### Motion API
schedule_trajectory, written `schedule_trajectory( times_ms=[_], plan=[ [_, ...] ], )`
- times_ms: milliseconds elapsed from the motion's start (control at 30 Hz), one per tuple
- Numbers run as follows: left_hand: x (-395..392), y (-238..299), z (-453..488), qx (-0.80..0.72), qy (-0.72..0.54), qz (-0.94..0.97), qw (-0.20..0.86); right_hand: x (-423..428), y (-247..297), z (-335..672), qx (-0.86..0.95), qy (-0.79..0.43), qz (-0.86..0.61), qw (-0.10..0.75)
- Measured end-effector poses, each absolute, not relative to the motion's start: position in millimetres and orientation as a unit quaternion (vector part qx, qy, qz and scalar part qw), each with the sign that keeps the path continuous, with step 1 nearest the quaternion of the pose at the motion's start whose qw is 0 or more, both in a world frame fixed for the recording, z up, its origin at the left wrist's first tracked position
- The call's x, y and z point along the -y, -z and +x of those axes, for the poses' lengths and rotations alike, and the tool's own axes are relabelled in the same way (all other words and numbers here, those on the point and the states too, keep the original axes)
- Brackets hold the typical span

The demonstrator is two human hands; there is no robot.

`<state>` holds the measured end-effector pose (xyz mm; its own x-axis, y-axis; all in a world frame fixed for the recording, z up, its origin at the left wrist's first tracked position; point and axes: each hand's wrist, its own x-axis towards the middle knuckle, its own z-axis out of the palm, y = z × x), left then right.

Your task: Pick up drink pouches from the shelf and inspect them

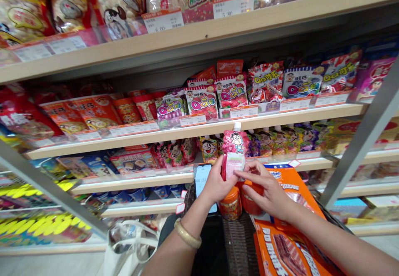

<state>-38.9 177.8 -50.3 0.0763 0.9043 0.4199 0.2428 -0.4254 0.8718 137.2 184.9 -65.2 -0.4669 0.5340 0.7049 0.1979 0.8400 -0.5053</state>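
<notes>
My left hand (218, 181) is closed around the lower left side of a pink spouted jelly pouch (235, 153). The pouch is upright, with a white cap on top and a cartoon figure on its front. My right hand (264, 186) has its fingers apart, and a fingertip touches the pouch's lower front. Just below the hands, two orange snack tubs (230, 204) stand in a dark woven basket (235, 242). A phone (204, 180) with a lit timer screen is behind my left wrist. Orange wafer packs (288, 249) lie under my right forearm.
Ahead are shelves (199, 128) of packed sweets. Bagged gummies (232, 93) line the middle shelf, and several spouted pouches (282, 141) stand below it. Slanted metal posts (364, 130) flank the shelving. A white cloth bag (129, 247) is at lower left.
</notes>
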Motion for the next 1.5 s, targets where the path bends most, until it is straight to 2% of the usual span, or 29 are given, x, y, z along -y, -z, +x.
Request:
schedule_trajectory(
  times_ms=[300,533,767,833,1067,1200,1300,1500],
  plan=[
    [-178.3,54.1,-38.2,-0.435,-0.532,0.65,0.324,-186.9,67.3,138.2,0.83,-0.174,-0.232,0.477],
    [-176.8,55.2,-37.6,-0.37,-0.51,0.666,0.4,-192.6,76.5,137.6,0.778,-0.222,-0.291,0.511],
    [-171.1,45.2,-38.2,-0.388,-0.465,0.761,0.232,-195.6,79.8,131.9,0.698,-0.31,-0.327,0.557],
    [-171.1,46.3,-35.8,-0.404,-0.476,0.748,0.224,-196.1,76.4,131.9,0.691,-0.32,-0.321,0.563],
    [-174.0,50.7,-30.5,-0.441,-0.529,0.68,0.252,-190.7,69.9,136.2,0.752,-0.218,-0.298,0.546],
    [-173.0,47.4,-26.4,-0.418,-0.507,0.658,0.368,-186.4,70.4,137.8,0.775,-0.157,-0.282,0.543],
    [-172.9,48.0,-24.5,-0.407,-0.509,0.641,0.405,-184.5,68.3,138.9,0.77,-0.107,-0.261,0.573],
    [-176.6,54.6,-31.5,-0.377,-0.53,0.691,0.315,-178.8,50.6,141.8,0.803,-0.029,-0.178,0.569]
  ],
)
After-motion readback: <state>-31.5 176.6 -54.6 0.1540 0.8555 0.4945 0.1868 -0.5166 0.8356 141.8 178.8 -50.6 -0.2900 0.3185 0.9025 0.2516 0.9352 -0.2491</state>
